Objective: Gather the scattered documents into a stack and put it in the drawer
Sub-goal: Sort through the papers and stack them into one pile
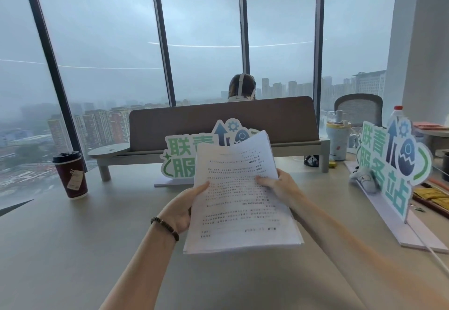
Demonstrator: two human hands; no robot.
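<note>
- Paper coffee cup (pixel 71 175) with a black lid stands upright at nine o'clock on the pale desk (pixel 73 249), a tag hanging on its side; the tag's print is too small to read
- Left hand (pixel 181 209), a beaded bracelet (pixel 165 227) on its wrist, grips the left edge of the stack of documents (pixel 237 195): thumb on the top sheet, fingers hidden beneath the paper
- The stack of documents is held up off the desk at the centre, tilted toward the camera, its far corners curling; the printed lines are blurred and cannot be read
- Cut-out sign (pixel 181 158) with green characters stands at twelve o'clock behind the stack, which covers its right half
- Beyond the sign, a brown divider panel (pixel 223 121) hides all but the top of another person's head (pixel 241 87)
- Right hand (pixel 279 184) pinches the stack's right edge, thumb on top, the other fingers out of sight behind the sheets
- At two o'clock, a light tumbler (pixel 337 141) and a bottle with a red cap (pixel 397 115), the bottle mostly hidden by a second cut-out sign (pixel 393 161)
- A white computer mouse (pixel 363 179) lies at that sign's foot
- At three o'clock, yellow packets (pixel 432 196) run out of frame; no drawer is in view
</note>
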